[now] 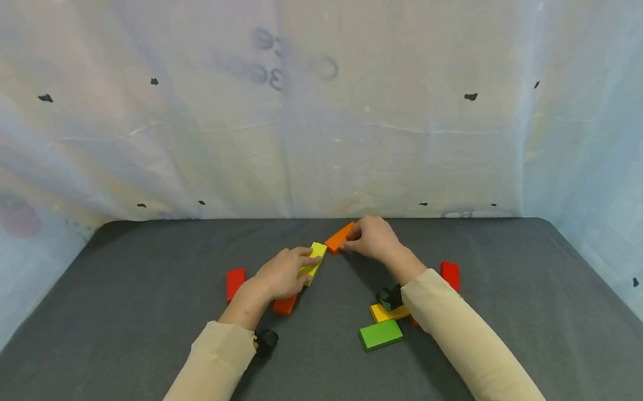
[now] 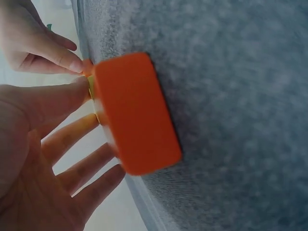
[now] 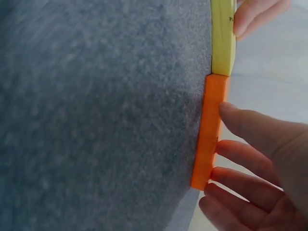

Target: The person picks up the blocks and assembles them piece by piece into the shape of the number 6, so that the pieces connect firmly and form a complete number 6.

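My left hand [image 1: 279, 275] pinches a yellow block [image 1: 318, 250] between thumb and fingers, the other fingers spread. With thumb and fingertips my right hand [image 1: 376, 242] holds an orange block [image 1: 338, 238] on the dark cloth. In the right wrist view the orange block [image 3: 211, 132] meets the yellow block [image 3: 223, 38] end to end, at a slight angle. Below the left hand, a red-orange block [image 1: 284, 306] lies close to the yellow one's near end. It fills the middle of the left wrist view [image 2: 137, 113], in front of the left fingers.
A red block [image 1: 235, 283] lies left of the left hand. Near the right forearm are a green block [image 1: 381, 335], an amber block [image 1: 388, 312] and another red block [image 1: 451, 274], partly hidden by the sleeve. A pale curtain [image 1: 380, 141] hangs behind the grey tabletop [image 1: 132, 315].
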Demonstrator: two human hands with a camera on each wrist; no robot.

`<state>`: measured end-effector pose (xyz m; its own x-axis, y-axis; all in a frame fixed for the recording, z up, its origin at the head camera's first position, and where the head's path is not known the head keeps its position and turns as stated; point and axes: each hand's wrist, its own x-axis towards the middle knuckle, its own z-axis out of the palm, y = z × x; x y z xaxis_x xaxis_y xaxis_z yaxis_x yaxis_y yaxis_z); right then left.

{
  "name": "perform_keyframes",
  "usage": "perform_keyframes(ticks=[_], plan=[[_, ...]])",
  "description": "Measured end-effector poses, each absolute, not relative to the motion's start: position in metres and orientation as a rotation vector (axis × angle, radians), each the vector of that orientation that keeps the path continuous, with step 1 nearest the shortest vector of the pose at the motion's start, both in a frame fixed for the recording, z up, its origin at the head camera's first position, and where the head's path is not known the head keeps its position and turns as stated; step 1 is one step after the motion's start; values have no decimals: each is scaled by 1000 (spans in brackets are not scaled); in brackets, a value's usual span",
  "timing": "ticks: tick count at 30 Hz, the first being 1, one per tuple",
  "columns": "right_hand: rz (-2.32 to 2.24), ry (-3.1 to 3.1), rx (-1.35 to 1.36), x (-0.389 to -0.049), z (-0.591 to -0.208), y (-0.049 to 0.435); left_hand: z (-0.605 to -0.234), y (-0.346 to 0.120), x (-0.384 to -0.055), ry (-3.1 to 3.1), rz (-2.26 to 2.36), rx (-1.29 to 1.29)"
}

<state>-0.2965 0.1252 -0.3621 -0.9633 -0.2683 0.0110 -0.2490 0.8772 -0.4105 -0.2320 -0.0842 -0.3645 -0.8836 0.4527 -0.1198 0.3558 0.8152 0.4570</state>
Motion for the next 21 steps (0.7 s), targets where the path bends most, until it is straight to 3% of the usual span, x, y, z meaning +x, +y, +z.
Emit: perform_keyframes(ticks=[21], plan=[[-641, 3035, -338, -297, -364, 120, -364, -66, -220, 2911, 450, 703]])
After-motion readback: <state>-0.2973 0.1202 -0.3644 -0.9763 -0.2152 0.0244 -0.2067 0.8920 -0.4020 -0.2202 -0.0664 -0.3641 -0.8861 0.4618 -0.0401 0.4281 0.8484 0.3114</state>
